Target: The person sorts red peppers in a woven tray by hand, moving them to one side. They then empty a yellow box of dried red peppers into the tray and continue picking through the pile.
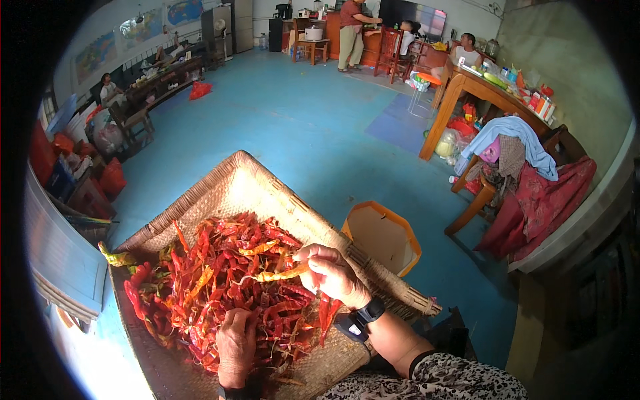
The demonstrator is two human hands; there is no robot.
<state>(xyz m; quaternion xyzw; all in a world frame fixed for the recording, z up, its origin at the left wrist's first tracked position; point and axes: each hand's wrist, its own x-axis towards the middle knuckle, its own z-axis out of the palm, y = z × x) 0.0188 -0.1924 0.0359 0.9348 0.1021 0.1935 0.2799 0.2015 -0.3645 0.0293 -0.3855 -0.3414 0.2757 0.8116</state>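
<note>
A square woven bamboo tray (223, 175) holds a heap of dried chili peppers (207, 293), mostly red with a few orange and yellowish ones. Above the heap's right part, my right hand (333, 277) pinches a yellow-orange chili pepper (275, 275) by one end, its other end pointing left. A couple of red chilies (327, 310) hang just below this hand. My left hand (237, 343) reaches down onto the near part of the heap, its fingers curled together. Their tips are hidden, so what they hold cannot be seen.
An octagonal orange-rimmed container (413, 243) stands right of the tray. Farther right are a cloth-draped chair (543, 213) and a wooden table (460, 83) with goods. Bags (110, 179) pile up at left. Several people are at the room's far side, one standing (351, 33).
</note>
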